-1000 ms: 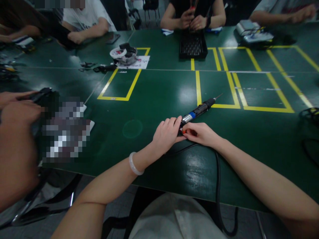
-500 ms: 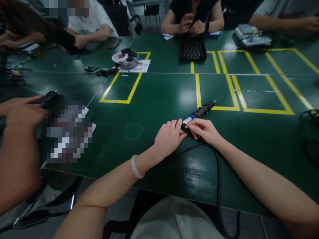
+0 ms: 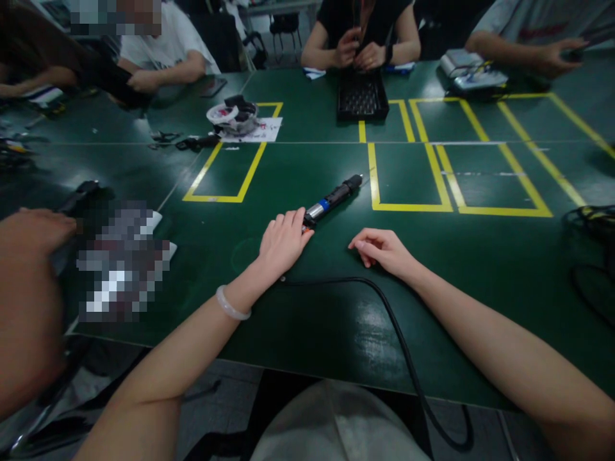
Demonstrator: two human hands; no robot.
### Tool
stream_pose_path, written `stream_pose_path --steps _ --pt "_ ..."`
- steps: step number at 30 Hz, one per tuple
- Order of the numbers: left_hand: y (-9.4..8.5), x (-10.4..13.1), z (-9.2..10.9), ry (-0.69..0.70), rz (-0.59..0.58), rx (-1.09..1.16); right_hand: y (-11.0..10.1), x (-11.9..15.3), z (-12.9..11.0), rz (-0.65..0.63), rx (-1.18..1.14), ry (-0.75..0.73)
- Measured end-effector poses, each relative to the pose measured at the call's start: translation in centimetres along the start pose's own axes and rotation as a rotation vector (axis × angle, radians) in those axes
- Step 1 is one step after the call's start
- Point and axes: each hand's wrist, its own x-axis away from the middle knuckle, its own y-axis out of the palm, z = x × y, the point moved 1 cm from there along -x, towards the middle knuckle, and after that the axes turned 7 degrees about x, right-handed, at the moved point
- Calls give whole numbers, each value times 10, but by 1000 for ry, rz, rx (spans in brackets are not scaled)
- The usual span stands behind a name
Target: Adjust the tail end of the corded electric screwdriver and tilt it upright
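Note:
My left hand (image 3: 284, 242) is closed over the rear end of an electric screwdriver (image 3: 331, 200), which lies slanted on the green table. Its black front and thin bit point away to the right, and a blue band circles the silver body. The palm hides the tool's tail. A black cable (image 3: 384, 301) trails from beneath my left wrist across the table and over the front edge. Some way to the right, my right hand (image 3: 382, 248) rests on the table, fingers loosely curled, with nothing visible in it.
Yellow tape outlines (image 3: 410, 207) mark the table. A black tray (image 3: 362, 115) stands before a co-worker opposite. Tape rolls and a bag (image 3: 235, 118) lie back left, a boxy device (image 3: 473, 72) back right, coiled cables (image 3: 596, 221) at right. Another person's hand (image 3: 41, 227) is at left.
My left hand has moved left with the screwdriver. My right hand has come off the tool and now rests apart from it. The cable has shifted left along the table.

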Motion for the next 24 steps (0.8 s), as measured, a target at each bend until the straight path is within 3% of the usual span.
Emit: stream_pose_path --steps 8,15,19,24 --pt "-3 -27 -96 -299 -12 -54 0 -2 2 -30 10 -6" --pt "-11 -44 -177 -481 -34 -169 -2 -4 3 -42 14 -2" --pt "-4 -46 -206 -614 -21 -160 -2 -3 4 -40 15 4" --pt "6 -43 -219 -699 27 -135 -2 -3 4 -45 5 10"
